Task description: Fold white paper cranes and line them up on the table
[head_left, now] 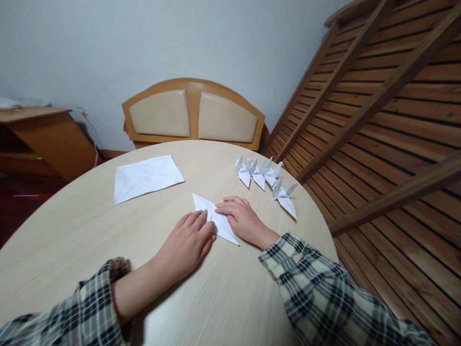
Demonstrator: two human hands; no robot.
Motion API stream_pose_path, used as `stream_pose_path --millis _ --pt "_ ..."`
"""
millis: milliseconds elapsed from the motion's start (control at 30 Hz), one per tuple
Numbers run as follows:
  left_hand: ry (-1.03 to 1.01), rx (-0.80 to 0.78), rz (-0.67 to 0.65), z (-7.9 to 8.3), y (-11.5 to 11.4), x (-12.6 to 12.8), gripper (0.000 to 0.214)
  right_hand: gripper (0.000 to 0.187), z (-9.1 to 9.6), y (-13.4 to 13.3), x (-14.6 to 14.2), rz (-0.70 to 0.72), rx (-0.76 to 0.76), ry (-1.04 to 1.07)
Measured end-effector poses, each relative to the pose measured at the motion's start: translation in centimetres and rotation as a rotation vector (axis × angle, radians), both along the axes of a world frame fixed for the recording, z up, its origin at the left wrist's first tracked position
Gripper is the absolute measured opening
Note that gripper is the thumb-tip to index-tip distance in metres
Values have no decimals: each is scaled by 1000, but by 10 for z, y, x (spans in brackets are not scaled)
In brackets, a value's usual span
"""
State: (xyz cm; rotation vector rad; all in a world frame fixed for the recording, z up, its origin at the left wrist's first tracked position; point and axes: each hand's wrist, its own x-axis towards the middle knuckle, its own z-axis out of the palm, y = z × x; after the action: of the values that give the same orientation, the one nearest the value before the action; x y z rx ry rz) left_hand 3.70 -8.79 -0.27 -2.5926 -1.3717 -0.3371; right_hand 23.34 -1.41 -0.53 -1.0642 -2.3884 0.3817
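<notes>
A white paper folded into a long kite shape (215, 218) lies on the round light wooden table (108, 240). My left hand (189, 242) rests flat on the table, its fingertips pressing the paper's near left edge. My right hand (242, 217) lies on the other side, fingers curled down onto the fold's middle. Both wrists come out of plaid sleeves.
A creased white sheet (146, 178) lies flat at the table's far left. Several finished white paper cranes (264, 175) stand at the far right near the edge. A padded wooden chair back (192, 115) is behind the table. Slatted wood (378, 144) leans at right.
</notes>
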Motion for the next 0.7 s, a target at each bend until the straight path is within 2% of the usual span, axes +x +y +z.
stream_pose_path --millis 167,467,700 --pt "20 62 -18 0 -2 1 28 41 2 -1 0 0 -2 14" --pt "-50 -15 7 7 5 -4 26 40 3 -1 1 -45 -9 38" --pt "-114 -90 59 17 8 -8 33 39 6 -2 1 -49 2 33"
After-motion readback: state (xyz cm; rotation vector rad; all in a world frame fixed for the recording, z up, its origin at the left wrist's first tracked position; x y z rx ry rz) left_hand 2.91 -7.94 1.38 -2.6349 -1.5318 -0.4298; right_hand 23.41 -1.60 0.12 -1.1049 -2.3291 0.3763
